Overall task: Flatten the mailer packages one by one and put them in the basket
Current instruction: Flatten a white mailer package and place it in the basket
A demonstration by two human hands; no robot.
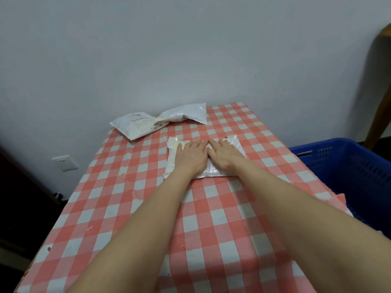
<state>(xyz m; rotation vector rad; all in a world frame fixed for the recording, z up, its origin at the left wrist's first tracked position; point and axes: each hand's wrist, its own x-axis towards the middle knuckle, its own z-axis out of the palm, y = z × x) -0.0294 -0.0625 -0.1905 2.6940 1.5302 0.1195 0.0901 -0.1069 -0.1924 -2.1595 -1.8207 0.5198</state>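
A white plastic mailer package (211,171) lies on the red-and-white checked table in the middle. My left hand (191,155) and my right hand (225,154) rest palm-down side by side on top of it, fingers flat and pointing away from me, holding nothing. Two more white mailers lie at the far edge by the wall: one with a printed label (137,125) on the left and a puffy one (186,114) beside it. The blue plastic basket (347,166) stands off the table's right side.
The checked tablecloth (131,208) covers the whole table, which butts against a pale wall. A wall socket (64,163) sits low on the left. A wooden leg (378,92) leans behind the basket at the right.
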